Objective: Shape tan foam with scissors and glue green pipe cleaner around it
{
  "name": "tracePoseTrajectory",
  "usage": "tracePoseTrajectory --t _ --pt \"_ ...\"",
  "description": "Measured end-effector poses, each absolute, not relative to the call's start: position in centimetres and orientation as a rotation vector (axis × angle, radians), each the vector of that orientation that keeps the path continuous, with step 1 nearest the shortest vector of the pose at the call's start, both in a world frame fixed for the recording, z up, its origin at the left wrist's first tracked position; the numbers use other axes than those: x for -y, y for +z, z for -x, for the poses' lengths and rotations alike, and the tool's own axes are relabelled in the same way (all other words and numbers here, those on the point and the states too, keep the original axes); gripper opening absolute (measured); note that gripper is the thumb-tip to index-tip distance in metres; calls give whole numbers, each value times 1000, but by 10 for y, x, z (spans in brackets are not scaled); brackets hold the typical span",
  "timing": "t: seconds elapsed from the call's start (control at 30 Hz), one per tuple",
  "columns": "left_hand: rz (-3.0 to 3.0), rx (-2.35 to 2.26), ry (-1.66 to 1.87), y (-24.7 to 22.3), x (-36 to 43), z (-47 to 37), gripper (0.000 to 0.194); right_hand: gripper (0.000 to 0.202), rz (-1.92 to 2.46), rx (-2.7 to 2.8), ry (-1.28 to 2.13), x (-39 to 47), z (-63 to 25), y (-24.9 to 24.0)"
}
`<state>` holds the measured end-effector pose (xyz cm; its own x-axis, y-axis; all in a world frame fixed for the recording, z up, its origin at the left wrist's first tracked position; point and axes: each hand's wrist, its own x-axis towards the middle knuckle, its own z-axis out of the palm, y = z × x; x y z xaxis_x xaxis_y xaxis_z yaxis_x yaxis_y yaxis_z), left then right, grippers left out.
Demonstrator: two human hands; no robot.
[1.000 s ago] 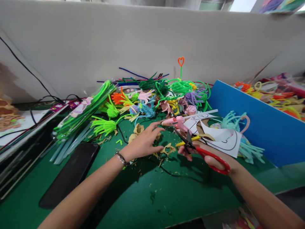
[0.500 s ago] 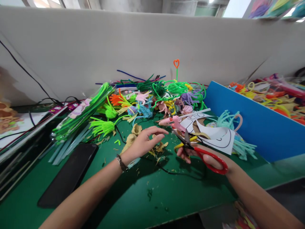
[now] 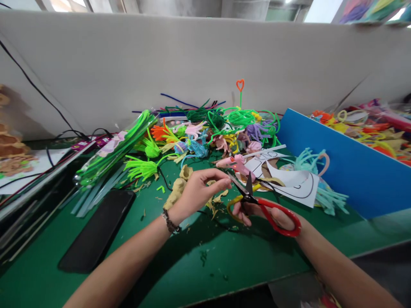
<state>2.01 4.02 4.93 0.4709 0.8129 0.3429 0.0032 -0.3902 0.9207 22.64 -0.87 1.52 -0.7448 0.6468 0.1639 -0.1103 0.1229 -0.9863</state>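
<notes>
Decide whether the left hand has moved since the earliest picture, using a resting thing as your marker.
Yes. Judged against the pink glue gun, the left hand has shifted rightward, closer to the open scissors.

Counter (image 3: pixel 180 273), front middle: open passage over scraps (image 3: pixel 203 258). Obstructions: phone (image 3: pixel 98 231), left; scissors (image 3: pixel 248 197), centre; blue board (image 3: pixel 346 167), right; pipe-cleaner heap (image 3: pixel 237 117), rear.
</notes>
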Motion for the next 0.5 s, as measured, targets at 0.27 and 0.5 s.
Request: tracePoseTrajectory --t 0.27,0.5 --pt "-2163 -705 1140 54 -35 -16 16 64 513 1778 1696 11 -221 7" --pt "-1892 -673 983 53 -33 -20 13 66 467 1784 1705 10 -212 8"
